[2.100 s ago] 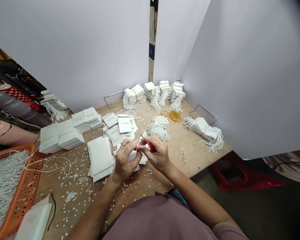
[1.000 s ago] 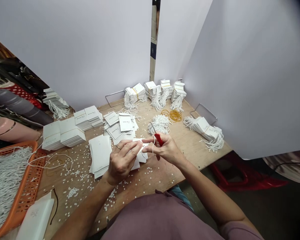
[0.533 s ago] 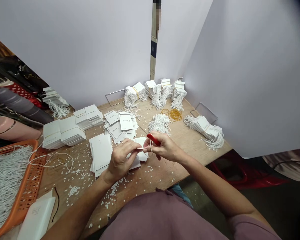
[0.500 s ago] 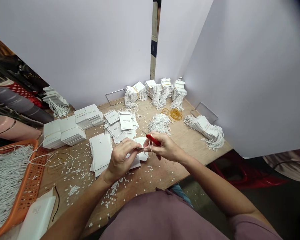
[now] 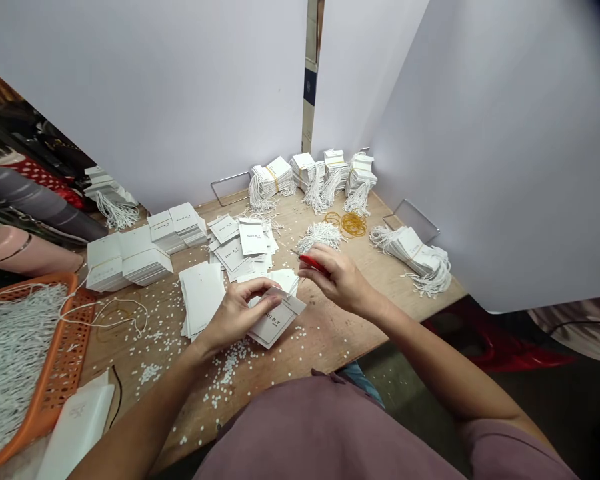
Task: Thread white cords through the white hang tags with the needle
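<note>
My left hand (image 5: 236, 312) pinches a white printed hang tag (image 5: 276, 323) between thumb and fingers, tilted over the front of the table. My right hand (image 5: 344, 281) is closed around a red-handled tool (image 5: 314, 265) with a thin metal tip pointing up and left; its exact kind is not clear. A small gap separates the tool from the tag. Just beyond the right hand lies a heap of white strings (image 5: 321, 235). Loose printed tags (image 5: 230, 253) are piled behind my left hand, and a stack of larger blank-looking white cards (image 5: 201, 297) lies to its left.
Banded tag bundles with strings (image 5: 271, 179) line the back, with another bundle (image 5: 413, 257) at right. Yellow rubber bands (image 5: 353, 225) lie near the middle. Tag stacks (image 5: 143, 257) and an orange basket (image 5: 55, 383) of strings stand left. White paper dots (image 5: 150, 373) litter the wooden table (image 5: 325, 340).
My hands have moved apart; the right hand has drawn slightly right and up with the red tool. The tag in my left hand now shows its printed face.
</note>
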Available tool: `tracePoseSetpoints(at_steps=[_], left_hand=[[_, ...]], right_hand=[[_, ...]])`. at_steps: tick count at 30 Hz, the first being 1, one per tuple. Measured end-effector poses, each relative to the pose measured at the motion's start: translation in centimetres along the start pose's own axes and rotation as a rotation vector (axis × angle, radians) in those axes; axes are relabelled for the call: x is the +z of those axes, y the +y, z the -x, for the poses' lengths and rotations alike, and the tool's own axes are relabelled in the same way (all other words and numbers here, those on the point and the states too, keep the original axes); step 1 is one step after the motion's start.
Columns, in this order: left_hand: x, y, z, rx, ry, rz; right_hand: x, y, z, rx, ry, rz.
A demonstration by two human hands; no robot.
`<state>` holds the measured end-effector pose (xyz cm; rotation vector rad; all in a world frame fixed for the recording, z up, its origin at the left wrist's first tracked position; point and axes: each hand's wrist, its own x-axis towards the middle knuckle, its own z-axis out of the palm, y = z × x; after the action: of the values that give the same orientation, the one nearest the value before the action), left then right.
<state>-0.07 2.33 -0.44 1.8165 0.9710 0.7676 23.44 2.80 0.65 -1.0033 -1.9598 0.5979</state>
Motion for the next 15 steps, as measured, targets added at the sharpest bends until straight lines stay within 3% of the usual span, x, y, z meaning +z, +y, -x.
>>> tracePoseSetpoints(at_steps=[6, 9, 11, 15], left_hand=[[0.1, -0.5, -0.2, -0.050, 0.049, 0.063], [0.1, -0.5, -0.2, -0.106, 0.103, 0.122], [0.2, -0.2, -0.2, -0.127, 0.085, 0.161], [0.7, -0.3, -0.3, -0.134, -0.016, 0.207]], right_hand=[[0.4, -1.3, 0.4, -0.222, -0.030, 0.120], [1.1, -1.3, 0.6, -0.237, 0.045, 0.257], [1.9, -1.1, 0.8, -0.258, 0.080, 0.336], [2.8, 0.1, 0.6, -0.418, -0.025, 0.325]])
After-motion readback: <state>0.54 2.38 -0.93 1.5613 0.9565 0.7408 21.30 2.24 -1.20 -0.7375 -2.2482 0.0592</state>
